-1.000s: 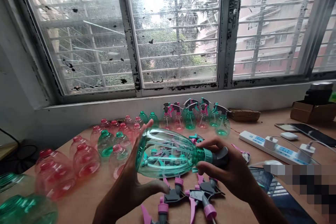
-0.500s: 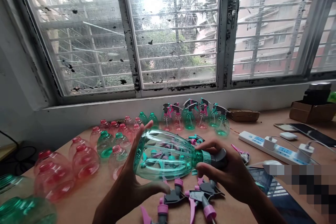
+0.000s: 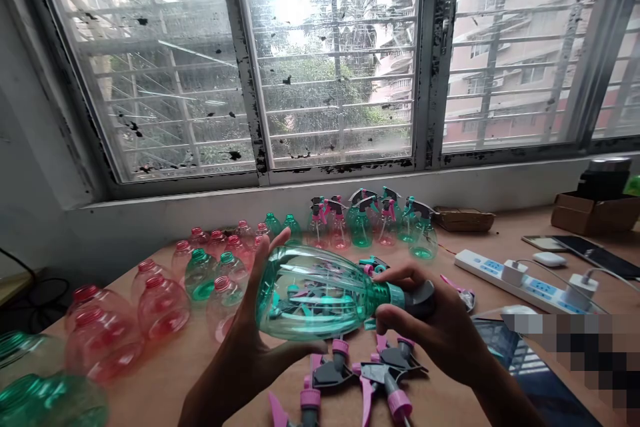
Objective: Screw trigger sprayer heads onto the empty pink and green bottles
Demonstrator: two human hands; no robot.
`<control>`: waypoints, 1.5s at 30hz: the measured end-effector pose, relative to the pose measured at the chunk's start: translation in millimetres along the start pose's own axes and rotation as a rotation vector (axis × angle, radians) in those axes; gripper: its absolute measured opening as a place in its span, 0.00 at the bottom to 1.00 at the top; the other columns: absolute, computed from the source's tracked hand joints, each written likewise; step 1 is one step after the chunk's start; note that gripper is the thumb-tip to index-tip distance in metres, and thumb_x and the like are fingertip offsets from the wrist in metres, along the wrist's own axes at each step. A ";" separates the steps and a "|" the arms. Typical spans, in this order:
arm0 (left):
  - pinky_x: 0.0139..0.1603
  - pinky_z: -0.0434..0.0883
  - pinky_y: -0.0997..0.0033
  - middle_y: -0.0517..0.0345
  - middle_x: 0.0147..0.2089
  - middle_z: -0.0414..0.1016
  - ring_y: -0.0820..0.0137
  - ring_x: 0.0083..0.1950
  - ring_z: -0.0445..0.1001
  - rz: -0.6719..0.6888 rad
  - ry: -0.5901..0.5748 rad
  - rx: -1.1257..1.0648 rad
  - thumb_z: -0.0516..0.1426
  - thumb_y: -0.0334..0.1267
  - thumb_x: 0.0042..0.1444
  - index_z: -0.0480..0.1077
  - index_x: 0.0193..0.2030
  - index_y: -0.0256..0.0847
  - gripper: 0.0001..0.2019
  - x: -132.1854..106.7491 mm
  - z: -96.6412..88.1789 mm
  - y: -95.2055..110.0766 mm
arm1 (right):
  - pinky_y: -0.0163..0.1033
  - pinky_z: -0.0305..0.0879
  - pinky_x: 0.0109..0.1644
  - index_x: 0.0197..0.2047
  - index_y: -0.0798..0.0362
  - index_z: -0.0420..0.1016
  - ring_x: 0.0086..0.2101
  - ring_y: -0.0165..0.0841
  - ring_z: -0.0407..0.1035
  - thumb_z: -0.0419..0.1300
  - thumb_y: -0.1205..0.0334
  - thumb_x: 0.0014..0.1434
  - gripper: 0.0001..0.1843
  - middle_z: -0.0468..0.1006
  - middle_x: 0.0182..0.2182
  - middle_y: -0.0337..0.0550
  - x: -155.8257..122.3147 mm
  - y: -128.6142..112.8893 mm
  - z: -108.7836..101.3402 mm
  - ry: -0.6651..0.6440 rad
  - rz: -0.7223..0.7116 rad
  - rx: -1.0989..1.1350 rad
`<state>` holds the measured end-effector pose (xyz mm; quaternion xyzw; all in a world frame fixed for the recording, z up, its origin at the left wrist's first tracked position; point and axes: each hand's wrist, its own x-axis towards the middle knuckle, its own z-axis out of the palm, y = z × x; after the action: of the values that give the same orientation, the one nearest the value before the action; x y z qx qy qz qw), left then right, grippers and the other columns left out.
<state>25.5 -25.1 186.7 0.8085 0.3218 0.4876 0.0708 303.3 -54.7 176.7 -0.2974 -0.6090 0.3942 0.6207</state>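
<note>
A clear green spray bottle [image 3: 315, 297] lies sideways in the air between my hands, its neck pointing right. My left hand [image 3: 250, 333] cups the bottle's base, thumb beneath and fingers behind it. With thumb and fingers, my right hand [image 3: 433, 320] grips the spray head [image 3: 417, 299], a grey one with a teal collar, at the bottle's mouth. Green threads show beside the collar. Below the bottle, several grey-and-pink spray heads [image 3: 380, 380] are scattered on the table. Teal ones show through the bottle's wall.
Open-necked pink bottles [image 3: 163, 307] and green bottles [image 3: 200, 273] stand at the left. Several bottles with spray heads [image 3: 363, 223] line the back by the window. A power strip [image 3: 520, 280], a dark tablet-like panel [image 3: 535, 367] and a cardboard box [image 3: 593, 213] are at the right.
The bottle has turned slightly about its length, and more of the neck threads show beside the collar. My right fingers have shifted a little on the collar; my left hand keeps its hold.
</note>
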 end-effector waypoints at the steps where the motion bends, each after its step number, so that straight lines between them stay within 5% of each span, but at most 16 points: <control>1: 0.77 0.61 0.31 0.47 0.85 0.53 0.42 0.85 0.51 -0.021 0.002 0.014 0.75 0.56 0.52 0.35 0.84 0.62 0.65 0.5 -0.7 2.3 | 0.30 0.73 0.28 0.45 0.49 0.82 0.26 0.31 0.82 0.79 0.58 0.60 0.14 0.84 0.27 0.35 0.4 1.5 -0.2 0.003 -0.020 -0.024; 5: 0.79 0.62 0.33 0.48 0.86 0.52 0.43 0.85 0.51 -0.017 -0.010 0.052 0.73 0.54 0.57 0.43 0.84 0.61 0.57 2.5 -1.0 5.7 | 0.34 0.73 0.27 0.46 0.50 0.81 0.26 0.34 0.82 0.77 0.58 0.61 0.13 0.83 0.27 0.36 1.6 2.9 -0.6 0.000 -0.053 -0.055; 10: 0.78 0.62 0.33 0.46 0.86 0.50 0.48 0.86 0.51 0.126 0.035 0.035 0.65 0.38 0.68 0.34 0.84 0.64 0.51 0.8 3.0 -1.8 | 0.35 0.72 0.28 0.45 0.49 0.80 0.26 0.35 0.80 0.76 0.56 0.62 0.13 0.82 0.25 0.35 1.4 -1.9 0.7 0.023 -0.014 -0.070; 16: 0.76 0.62 0.27 0.43 0.85 0.52 0.36 0.85 0.50 -0.031 -0.027 0.003 0.74 0.58 0.52 0.37 0.85 0.62 0.64 -0.2 0.6 4.3 | 0.36 0.73 0.30 0.44 0.49 0.80 0.26 0.34 0.80 0.76 0.55 0.62 0.13 0.83 0.26 0.35 1.7 -1.2 0.9 0.029 -0.024 -0.089; 20: 0.78 0.64 0.35 0.48 0.86 0.50 0.40 0.85 0.52 -0.017 -0.017 -0.008 0.71 0.54 0.59 0.42 0.84 0.61 0.55 0.9 0.0 8.1 | 0.37 0.75 0.31 0.45 0.49 0.80 0.27 0.36 0.81 0.76 0.51 0.63 0.15 0.83 0.27 0.36 1.8 0.7 -0.8 0.026 -0.024 -0.101; 25: 0.76 0.64 0.35 0.49 0.87 0.47 0.46 0.85 0.54 0.034 -0.013 -0.032 0.66 0.42 0.67 0.34 0.84 0.66 0.52 -3.2 3.5 1.7 | 0.37 0.75 0.32 0.46 0.50 0.79 0.27 0.36 0.82 0.75 0.49 0.64 0.16 0.83 0.25 0.36 2.2 3.1 -1.5 0.020 -0.041 -0.097; 31: 0.77 0.63 0.33 0.48 0.86 0.52 0.39 0.85 0.50 -0.040 -0.029 -0.027 0.72 0.55 0.57 0.38 0.84 0.64 0.59 -1.7 0.7 5.2 | 0.36 0.72 0.28 0.46 0.49 0.79 0.25 0.35 0.80 0.75 0.52 0.64 0.14 0.82 0.27 0.36 3.3 4.6 -2.7 0.000 -0.095 -0.154; 39: 0.76 0.69 0.41 0.48 0.86 0.52 0.48 0.85 0.54 0.080 0.032 0.006 0.67 0.44 0.67 0.38 0.84 0.63 0.50 -0.3 2.7 0.5 | 0.35 0.77 0.29 0.47 0.49 0.80 0.27 0.35 0.83 0.77 0.53 0.63 0.15 0.82 0.29 0.36 2.8 8.0 -4.0 -0.057 -0.059 -0.019; 45: 0.78 0.64 0.32 0.48 0.85 0.54 0.37 0.83 0.56 -0.006 0.016 0.028 0.72 0.61 0.55 0.46 0.84 0.59 0.57 1.2 -1.6 5.4 | 0.34 0.73 0.28 0.45 0.49 0.82 0.27 0.33 0.80 0.78 0.56 0.61 0.14 0.81 0.31 0.36 2.3 5.7 -1.1 0.000 -0.085 -0.117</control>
<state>27.0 -28.9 190.7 0.8047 0.3314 0.4891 0.0584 303.6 -49.6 172.9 -0.3069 -0.6432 0.3313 0.6184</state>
